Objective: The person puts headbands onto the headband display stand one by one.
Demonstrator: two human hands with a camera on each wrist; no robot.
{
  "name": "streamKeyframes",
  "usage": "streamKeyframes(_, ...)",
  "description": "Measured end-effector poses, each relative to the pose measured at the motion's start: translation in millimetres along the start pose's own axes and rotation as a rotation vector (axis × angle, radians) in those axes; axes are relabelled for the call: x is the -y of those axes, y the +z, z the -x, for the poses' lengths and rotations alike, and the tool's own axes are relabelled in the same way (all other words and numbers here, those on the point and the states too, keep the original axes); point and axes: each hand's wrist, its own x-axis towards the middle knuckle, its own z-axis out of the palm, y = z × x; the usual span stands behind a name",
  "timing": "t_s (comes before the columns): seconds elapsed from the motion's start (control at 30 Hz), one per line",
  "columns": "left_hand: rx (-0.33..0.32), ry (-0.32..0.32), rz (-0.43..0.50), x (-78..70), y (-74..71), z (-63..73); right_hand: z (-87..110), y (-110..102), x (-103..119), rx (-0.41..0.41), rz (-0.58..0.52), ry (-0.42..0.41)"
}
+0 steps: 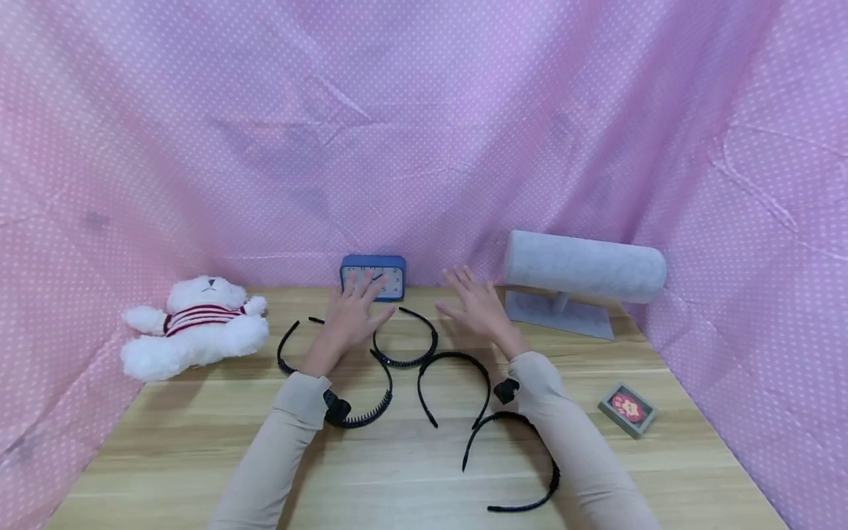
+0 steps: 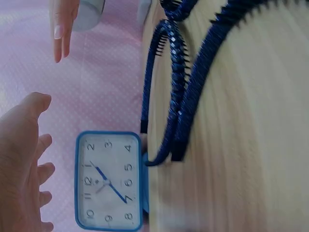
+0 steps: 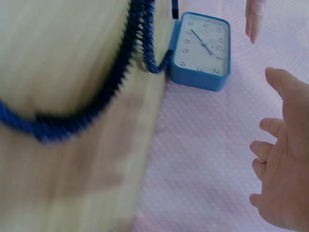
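My left hand (image 1: 347, 320) hovers above the table with fingers spread, holding nothing; its fingertips overlap a blue-framed clock (image 2: 108, 180) in the head view. To its right my right hand (image 1: 482, 311) is also spread and empty, held above the table in front of the backdrop. Several dark headbands lie below the hands. A toothed headband (image 1: 371, 418) curves beside my left wrist, and another headband (image 1: 285, 362) is partly hidden behind that forearm. Between the hands is a beaded headband (image 1: 433, 340), with a headband (image 1: 488, 375) nearer. The nearest headband (image 1: 555, 478) lies beside my right forearm.
A white plush bear (image 1: 205, 324) in a striped top sits at the left. At the back right stands a grey padded roll display (image 1: 583, 266) on a flat base. A small grey box (image 1: 628, 409) with a red, flower-like piece lies at the right. Pink dotted cloth (image 1: 424, 147) surrounds the table.
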Motion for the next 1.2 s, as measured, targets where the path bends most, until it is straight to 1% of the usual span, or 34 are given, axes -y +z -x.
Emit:
streamKeyframes(0.07, 0.003, 0.012, 0.003, -3.7, -1.1, -2.2, 0.3, -9, -3, -0.005, 0.01, -0.009)
streamKeyframes(0.23, -0.016, 0.05, 0.047, -16.6, -3.7, -7.8, 3.5, -38, -16, -0.039, 0.026, -0.027)
streamKeyframes(0.4, -0.033, 0.083, 0.117, -30.3, -3.8, -14.6, 12.3, -70, -35, -0.057, 0.035, -0.025)
streamKeyframes(0.53, -0.037, 0.096, 0.189, -41.8, -3.1, -22.1, 23.8, -96, -54, -0.071, 0.012, -0.012)
streamKeyframes(0.7, -0.062, 0.118, 0.354, -58.3, 0.4, -34.1, 45.1, -126, -81, -0.098, -0.023, 0.026)
streamKeyframes(0.8, -0.073, 0.116, 0.469, -70.1, 4.5, -41.0, 59.4, -141, -98, -0.121, -0.032, 0.057)
streamKeyframes(0.87, -0.066, 0.104, 0.555, -79.5, 6.8, -44.2, 68.9, -148, -110, -0.137, -0.035, 0.084)
streamKeyframes(0.93, -0.055, 0.086, 0.65, -89.9, 8.3, -46.2, 77.9, -155, -123, -0.153, -0.037, 0.107)
streamKeyframes(1.03, -0.05, 0.076, 0.767, -105.2, 12.1, -50.5, 89.0, -160, -143, -0.198, -0.06, 0.122)
streamKeyframes(1.1, -0.065, 0.085, 0.828, -114.4, 15.4, -54.4, 95.1, -162, -156, -0.236, -0.078, 0.121)
streamKeyframes(1.2, -0.11, 0.115, 0.904, -125.6, 20.8, -61.7, 101.8, -165, -172, -0.275, -0.153, 0.122)
